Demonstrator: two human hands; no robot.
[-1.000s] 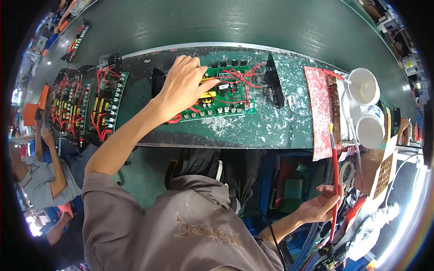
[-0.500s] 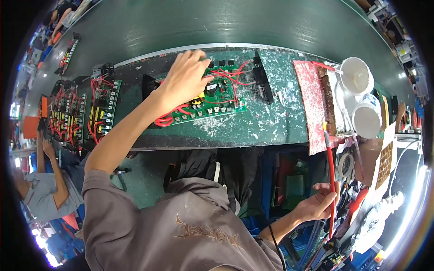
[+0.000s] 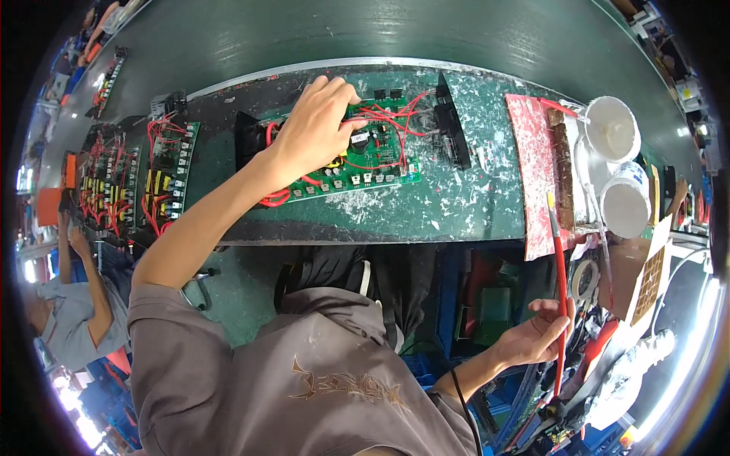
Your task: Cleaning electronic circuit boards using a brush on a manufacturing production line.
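My left hand (image 3: 313, 125) reaches over a green circuit board (image 3: 369, 179) on the bench, its fingers bent over the far side and its thumb nearer me. The hand hides the middle of the board and just what part the fingertips grip. Red wires (image 3: 388, 115) loop over the board's right half, and red coils stick out at its near left corner. A black finned plate (image 3: 452, 129) stands at the right end, another dark piece at the left. Low on the right, my right hand (image 3: 536, 336) is closed round a thin brush (image 3: 562, 296) with a red handle, yellowish tip up.
More boards with red wires (image 3: 163, 178) stand at the left. A paint-spattered red mat (image 3: 532, 152), two white tubs (image 3: 625, 209) and another brush lie at the right. Tape (image 3: 584, 279) and tools crowd below them. A co-worker (image 3: 72, 311) sits at far left.
The whole view has shifted slightly, with the bench things a little further right. Both hands keep nearly the same pose: the left over the board, the right round the brush.
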